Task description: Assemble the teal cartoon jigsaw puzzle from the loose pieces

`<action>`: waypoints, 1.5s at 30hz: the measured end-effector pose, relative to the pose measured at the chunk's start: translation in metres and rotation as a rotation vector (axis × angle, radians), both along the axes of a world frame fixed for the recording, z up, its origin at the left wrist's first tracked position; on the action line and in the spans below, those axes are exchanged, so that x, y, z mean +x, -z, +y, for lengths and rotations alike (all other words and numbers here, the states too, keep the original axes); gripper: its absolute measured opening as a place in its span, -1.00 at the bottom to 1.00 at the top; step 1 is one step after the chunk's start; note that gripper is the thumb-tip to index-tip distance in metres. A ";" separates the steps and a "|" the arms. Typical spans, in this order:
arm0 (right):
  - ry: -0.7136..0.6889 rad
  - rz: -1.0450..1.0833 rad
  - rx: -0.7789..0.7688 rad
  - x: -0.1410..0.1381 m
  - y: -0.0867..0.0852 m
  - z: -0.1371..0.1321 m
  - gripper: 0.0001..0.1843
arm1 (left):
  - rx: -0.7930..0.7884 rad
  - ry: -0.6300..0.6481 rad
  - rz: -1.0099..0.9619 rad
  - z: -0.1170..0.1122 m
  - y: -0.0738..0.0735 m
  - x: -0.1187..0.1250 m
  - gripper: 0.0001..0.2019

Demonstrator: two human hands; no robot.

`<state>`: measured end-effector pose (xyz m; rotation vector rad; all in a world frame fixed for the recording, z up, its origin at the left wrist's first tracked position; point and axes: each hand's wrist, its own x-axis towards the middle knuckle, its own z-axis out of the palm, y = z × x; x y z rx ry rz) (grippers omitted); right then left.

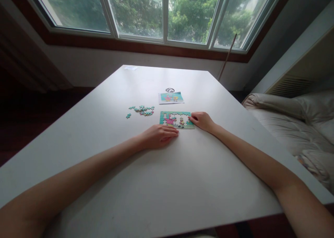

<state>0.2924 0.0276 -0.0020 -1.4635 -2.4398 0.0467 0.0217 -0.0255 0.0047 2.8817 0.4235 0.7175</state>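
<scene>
A partly assembled jigsaw puzzle (pixel 164 117) lies flat on the white table, with a teal border, a pink figure on its left and a yellow figure further right. White gaps show in its middle. My left hand (pixel 160 135) rests along the puzzle's near edge, fingers stretched out flat. At the right edge my right hand (pixel 202 120) is closed, its fingers curled and a fingertip on the puzzle's border. Whatever it may pinch is too small to make out. Left of the puzzle lies a loose heap of jigsaw pieces (pixel 143 110), with one small cluster (pixel 128 116) slightly apart.
Behind the puzzle lies a picture sheet (pixel 171 97) with similar figures, and beyond it a small round black-and-white item (pixel 170 90). A pale paper (pixel 130 68) is at the table's (pixel 167 182) far left corner. To the right stands a cushioned sofa (pixel 284 126); windows face me.
</scene>
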 end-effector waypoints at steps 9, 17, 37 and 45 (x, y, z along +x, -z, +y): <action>-0.013 0.004 0.002 0.000 0.000 0.000 -0.63 | -0.001 0.000 0.012 0.001 0.002 -0.001 -0.70; -0.004 0.012 -0.008 0.001 -0.001 -0.001 -0.62 | 0.001 0.000 0.012 0.002 0.003 -0.001 -0.70; -0.005 -0.005 0.006 0.001 0.002 0.001 -0.63 | -0.014 -0.013 0.017 0.001 0.002 -0.001 -0.70; -0.001 -0.013 0.001 -0.002 0.001 0.000 -0.63 | -0.028 -0.007 0.014 0.003 0.006 -0.004 -0.69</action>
